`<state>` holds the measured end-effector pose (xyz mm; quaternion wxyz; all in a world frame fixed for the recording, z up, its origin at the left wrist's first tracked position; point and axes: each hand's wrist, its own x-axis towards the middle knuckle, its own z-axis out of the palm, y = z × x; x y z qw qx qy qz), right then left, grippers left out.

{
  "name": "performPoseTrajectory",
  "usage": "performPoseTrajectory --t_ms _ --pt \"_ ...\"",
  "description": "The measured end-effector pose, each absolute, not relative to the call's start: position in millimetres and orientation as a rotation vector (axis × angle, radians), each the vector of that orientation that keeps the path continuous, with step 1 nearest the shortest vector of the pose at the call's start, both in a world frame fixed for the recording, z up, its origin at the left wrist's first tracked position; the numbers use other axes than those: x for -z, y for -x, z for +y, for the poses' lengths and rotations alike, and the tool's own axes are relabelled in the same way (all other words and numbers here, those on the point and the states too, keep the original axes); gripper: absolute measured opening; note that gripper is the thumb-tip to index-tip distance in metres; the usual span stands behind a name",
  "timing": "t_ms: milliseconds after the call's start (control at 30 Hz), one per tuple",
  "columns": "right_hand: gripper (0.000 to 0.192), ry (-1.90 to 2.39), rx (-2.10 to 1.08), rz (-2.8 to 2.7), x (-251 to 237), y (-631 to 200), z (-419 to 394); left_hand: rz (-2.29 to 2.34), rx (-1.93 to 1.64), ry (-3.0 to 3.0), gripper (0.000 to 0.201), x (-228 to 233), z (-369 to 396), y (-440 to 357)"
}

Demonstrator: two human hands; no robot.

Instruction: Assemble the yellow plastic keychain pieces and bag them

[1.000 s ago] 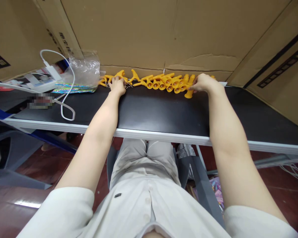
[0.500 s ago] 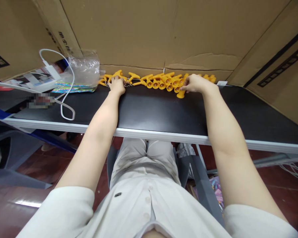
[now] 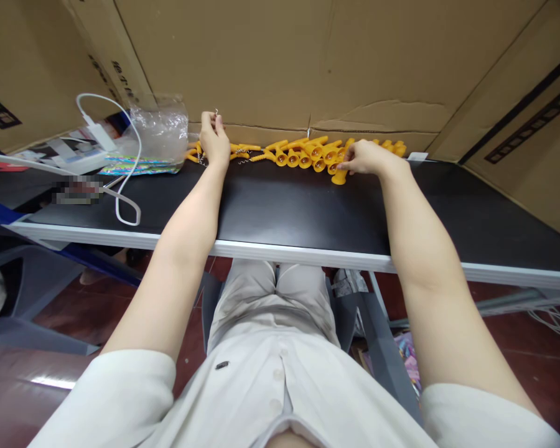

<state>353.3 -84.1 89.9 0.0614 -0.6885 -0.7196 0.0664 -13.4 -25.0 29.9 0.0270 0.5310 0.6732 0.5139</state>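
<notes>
My left hand (image 3: 214, 138) is raised over the left end of the row, fingers closed. A thin metal corkscrew spiral (image 3: 216, 112) pokes up from its fingertips; any handle on it is hidden by the hand. Under and beside that hand lie several yellow corkscrew handles (image 3: 247, 148) with metal spirals. My right hand (image 3: 361, 157) pinches a yellow bell-shaped piece (image 3: 339, 178), its wide end down at the black tabletop. Left of it, several similar yellow bell-shaped pieces (image 3: 304, 160) lie stacked with their open mouths facing me. More yellow pieces (image 3: 394, 147) show behind my right hand.
Cardboard walls (image 3: 261, 62) close off the back of the black table (image 3: 303, 211). On the left are a clear plastic bag (image 3: 158, 124), colourful packets (image 3: 140, 165) and a white cable (image 3: 137, 134). A metal rail (image 3: 298, 252) edges the front.
My left hand has lifted from the yellow handles and turned upward, now with a corkscrew spiral in its fingers. My right hand stays in place with the bell-shaped piece.
</notes>
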Motion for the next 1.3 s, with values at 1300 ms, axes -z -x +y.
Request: performPoseTrajectory --t_ms 1300 --pt "0.046 2.008 0.017 -2.330 -50 -355 -45 2.063 -0.906 -2.151 0.043 -7 -37 -39"
